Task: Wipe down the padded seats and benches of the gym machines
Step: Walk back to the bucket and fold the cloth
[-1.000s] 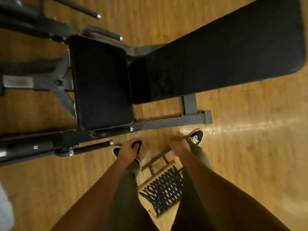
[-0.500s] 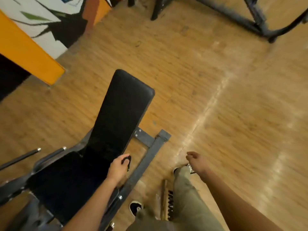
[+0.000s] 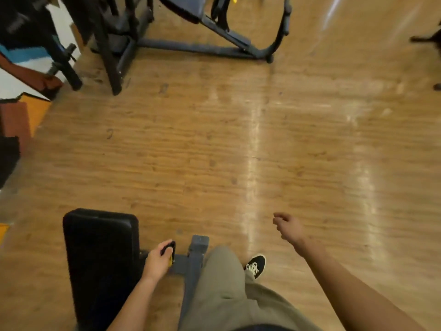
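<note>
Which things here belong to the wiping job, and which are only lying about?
Job: black padded bench; small black-and-yellow object gripped by left hand; far grey machine's padded seat.
Not job: grey metal bench foot; black-and-white laced shoe; glossy wooden floor.

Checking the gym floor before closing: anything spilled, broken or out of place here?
Nothing stands out. The black bench pad looks intact, and the wooden floor shows only small dark scuffs, no spill.

Black padding on honey-brown wood.
The bench pad is black, its frame grey-blue; the floor shows brown plank grain with pale glare streaks; trousers khaki, shoe black with white laces; small object black and yellow.
</note>
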`<state>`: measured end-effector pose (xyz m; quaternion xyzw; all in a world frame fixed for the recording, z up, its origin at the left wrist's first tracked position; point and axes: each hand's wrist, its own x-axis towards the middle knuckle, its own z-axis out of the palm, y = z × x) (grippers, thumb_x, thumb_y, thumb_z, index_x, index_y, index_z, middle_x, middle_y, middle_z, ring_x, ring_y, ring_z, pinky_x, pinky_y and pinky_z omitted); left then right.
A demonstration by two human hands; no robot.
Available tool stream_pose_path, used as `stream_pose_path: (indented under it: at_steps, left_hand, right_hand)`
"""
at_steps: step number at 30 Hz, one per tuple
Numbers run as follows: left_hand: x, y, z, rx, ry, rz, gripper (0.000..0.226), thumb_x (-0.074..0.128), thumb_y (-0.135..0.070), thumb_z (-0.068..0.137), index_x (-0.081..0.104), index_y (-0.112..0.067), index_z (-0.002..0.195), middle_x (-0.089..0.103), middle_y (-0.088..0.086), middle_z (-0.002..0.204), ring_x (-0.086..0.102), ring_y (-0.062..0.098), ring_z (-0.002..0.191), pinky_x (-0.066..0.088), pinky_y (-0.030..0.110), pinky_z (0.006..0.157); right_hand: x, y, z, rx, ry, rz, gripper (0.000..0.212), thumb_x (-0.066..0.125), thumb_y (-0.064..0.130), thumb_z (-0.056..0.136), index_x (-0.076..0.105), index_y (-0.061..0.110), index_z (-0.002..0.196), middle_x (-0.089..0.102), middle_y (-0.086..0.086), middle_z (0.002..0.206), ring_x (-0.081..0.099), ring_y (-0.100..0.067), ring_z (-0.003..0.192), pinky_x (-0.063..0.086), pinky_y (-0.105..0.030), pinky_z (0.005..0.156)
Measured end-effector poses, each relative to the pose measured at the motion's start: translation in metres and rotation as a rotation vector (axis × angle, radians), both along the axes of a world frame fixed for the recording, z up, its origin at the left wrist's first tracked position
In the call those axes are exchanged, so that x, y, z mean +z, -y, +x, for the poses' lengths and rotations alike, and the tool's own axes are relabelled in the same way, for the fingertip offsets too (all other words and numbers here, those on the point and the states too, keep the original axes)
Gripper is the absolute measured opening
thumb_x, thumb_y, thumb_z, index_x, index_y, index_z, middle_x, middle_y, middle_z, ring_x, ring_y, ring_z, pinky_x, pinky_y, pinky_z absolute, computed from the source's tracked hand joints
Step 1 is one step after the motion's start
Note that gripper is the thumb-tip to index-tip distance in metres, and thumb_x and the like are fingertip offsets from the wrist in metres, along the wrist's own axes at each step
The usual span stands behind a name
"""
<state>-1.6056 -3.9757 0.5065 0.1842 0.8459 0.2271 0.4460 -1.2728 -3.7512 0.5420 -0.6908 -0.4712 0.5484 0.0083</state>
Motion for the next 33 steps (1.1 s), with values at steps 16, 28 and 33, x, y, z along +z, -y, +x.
stream_pose_path:
  at_steps: [16,28,33]
  left_hand:
    - [-0.018,-0.319,-0.065,-0.363,0.019,0.011,0.029,0.061,-0.007,0.096,0.068,-0.034,0.093,0.073,0.008,0.109,0.068,0.027,0.098,0.052,0.039,0.089]
    - [0.058,-0.594,-0.024,-0.557,0.113,0.185,0.026,0.055,-0.019,0.102,0.065,-0.018,0.126,0.065,-0.006,0.119,0.065,0.020,0.107,0.054,0.039,0.093]
    - [0.050,-0.683,0.001,-0.560,0.088,0.191,0.023,0.056,-0.017,0.101,0.065,-0.019,0.122,0.067,0.000,0.118,0.066,0.019,0.102,0.055,0.031,0.081]
  right_hand:
    - [0.060,-0.218,-0.045,-0.315,-0.031,0.207,0.033,0.053,0.020,0.100,0.060,0.012,0.131,0.069,-0.017,0.117,0.064,-0.034,0.107,0.049,-0.038,0.083]
    - [0.016,-0.299,-0.004,-0.575,0.023,0.084,0.033,0.055,0.011,0.098,0.062,0.004,0.129,0.067,-0.012,0.111,0.061,-0.025,0.097,0.041,-0.029,0.082]
    - [0.004,-0.380,0.026,-0.585,0.002,0.061,0.031,0.053,0.013,0.099,0.061,0.007,0.129,0.065,-0.011,0.111,0.057,-0.023,0.100,0.039,-0.027,0.084]
